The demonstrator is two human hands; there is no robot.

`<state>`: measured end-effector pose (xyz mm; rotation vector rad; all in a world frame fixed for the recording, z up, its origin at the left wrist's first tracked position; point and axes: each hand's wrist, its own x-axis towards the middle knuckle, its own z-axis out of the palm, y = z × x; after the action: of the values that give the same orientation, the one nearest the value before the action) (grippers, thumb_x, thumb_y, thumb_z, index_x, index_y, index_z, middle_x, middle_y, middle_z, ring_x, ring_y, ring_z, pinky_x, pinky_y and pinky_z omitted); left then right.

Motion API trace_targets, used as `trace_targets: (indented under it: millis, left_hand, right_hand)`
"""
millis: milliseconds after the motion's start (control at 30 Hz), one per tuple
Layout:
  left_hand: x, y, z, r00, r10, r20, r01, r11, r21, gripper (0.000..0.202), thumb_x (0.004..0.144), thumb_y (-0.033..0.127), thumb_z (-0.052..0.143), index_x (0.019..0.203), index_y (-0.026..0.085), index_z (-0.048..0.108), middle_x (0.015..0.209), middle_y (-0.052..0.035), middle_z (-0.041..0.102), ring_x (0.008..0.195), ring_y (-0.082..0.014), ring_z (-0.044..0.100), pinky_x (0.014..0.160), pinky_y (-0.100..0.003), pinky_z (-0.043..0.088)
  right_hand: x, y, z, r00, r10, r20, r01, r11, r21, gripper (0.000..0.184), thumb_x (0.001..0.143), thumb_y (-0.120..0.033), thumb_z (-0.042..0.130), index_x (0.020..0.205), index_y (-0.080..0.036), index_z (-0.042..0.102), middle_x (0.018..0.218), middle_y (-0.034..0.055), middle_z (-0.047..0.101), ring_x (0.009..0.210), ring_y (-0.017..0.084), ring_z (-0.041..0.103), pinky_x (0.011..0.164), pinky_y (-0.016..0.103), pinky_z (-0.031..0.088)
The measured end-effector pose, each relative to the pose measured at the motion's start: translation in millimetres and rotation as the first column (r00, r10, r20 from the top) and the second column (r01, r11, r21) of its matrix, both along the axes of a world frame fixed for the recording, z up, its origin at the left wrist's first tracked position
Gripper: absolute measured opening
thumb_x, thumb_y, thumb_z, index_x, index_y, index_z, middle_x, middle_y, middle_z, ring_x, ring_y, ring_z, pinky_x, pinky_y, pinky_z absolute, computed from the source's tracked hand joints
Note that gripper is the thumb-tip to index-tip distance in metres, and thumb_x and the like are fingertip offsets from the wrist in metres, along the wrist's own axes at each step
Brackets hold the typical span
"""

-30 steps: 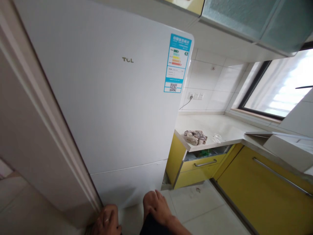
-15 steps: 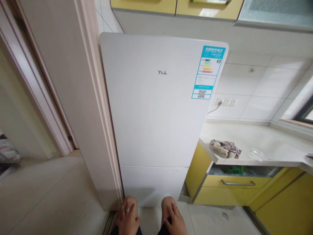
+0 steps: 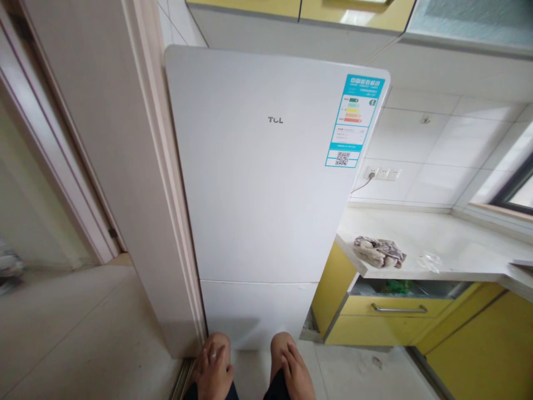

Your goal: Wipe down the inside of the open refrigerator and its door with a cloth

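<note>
At the bottom of the head view, my left hand (image 3: 213,375) rests flat on my left knee (image 3: 219,340), a ring on one finger. My right hand (image 3: 297,375) lies on my right knee (image 3: 280,343) with the fingers stretched out. Neither hand holds anything. Right in front of my knees stands a tall white refrigerator (image 3: 258,194), its upper and lower doors closed. It carries a TCL mark and a blue energy label (image 3: 353,121) at the upper right.
A door frame (image 3: 162,166) runs close along the refrigerator's left side. To the right, a crumpled cloth (image 3: 380,252) lies on the white counter (image 3: 449,233) above a yellow drawer (image 3: 400,314). A plug sits in the wall socket (image 3: 372,174). Yellow cabinets (image 3: 250,8) hang overhead.
The view has shifted slightly, so the refrigerator looks a little nearer and the counter sits further left. Both hands stay on the knees.
</note>
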<state>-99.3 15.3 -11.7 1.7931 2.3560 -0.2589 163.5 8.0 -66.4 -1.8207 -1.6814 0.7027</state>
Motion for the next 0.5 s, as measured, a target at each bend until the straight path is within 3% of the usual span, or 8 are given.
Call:
trace_targets:
  millis: [100,200,333,500]
  left_hand:
    - [0.3,0.3,2.1,1.0,-0.004,-0.015,0.004,1.0,-0.003,0.062,0.089,0.028,0.051,0.151,0.035,0.05,0.165,-0.0017,0.039,0.155,-0.0285,0.029,0.123,-0.046,0.027]
    - [0.4,0.8,2.2,1.0,-0.002,-0.014,0.001,1.0,-0.01,0.061,0.089,0.028,0.052,0.15,0.036,0.05,0.165,-0.0017,0.039,0.154,-0.0286,0.03,0.122,-0.046,0.027]
    - [-0.2,1.0,1.6,1.0,0.001,0.007,-0.001,1.0,0.026,0.059,0.089,0.027,0.052,0.147,0.036,0.054,0.163,-0.0028,0.044,0.153,-0.0303,0.032,0.119,-0.048,0.033]
    - [-2.3,1.9,1.4,1.0,-0.017,-0.01,0.017,1.0,0.018,0.056,0.09,0.03,0.051,0.145,0.039,0.055,0.161,-0.0015,0.045,0.152,-0.028,0.034,0.116,-0.05,0.037]
  right_hand:
    - [2.2,-0.3,0.9,0.988,-0.094,-0.123,0.097,0.995,0.023,0.089,0.086,-0.078,0.02,0.118,-0.017,0.077,0.136,0.0174,0.067,0.133,0.037,0.059,0.12,0.051,0.042]
    - [3.4,-2.5,3.9,0.981,-0.106,-0.163,0.117,0.991,0.057,0.089,0.08,-0.089,0.019,0.102,-0.027,0.081,0.122,0.0129,0.074,0.124,0.038,0.065,0.115,0.051,0.047]
    - [3.4,-5.3,7.3,0.981,-0.106,-0.163,0.121,0.989,0.087,0.086,0.083,-0.086,0.018,0.091,-0.027,0.08,0.118,0.0132,0.076,0.122,0.038,0.067,0.115,0.052,0.047]
    - [0.7,-7.0,6.4,0.978,-0.092,-0.185,0.111,0.989,0.093,0.069,0.088,-0.072,0.03,0.094,-0.023,0.078,0.123,0.0148,0.074,0.123,0.034,0.066,0.114,0.047,0.047]
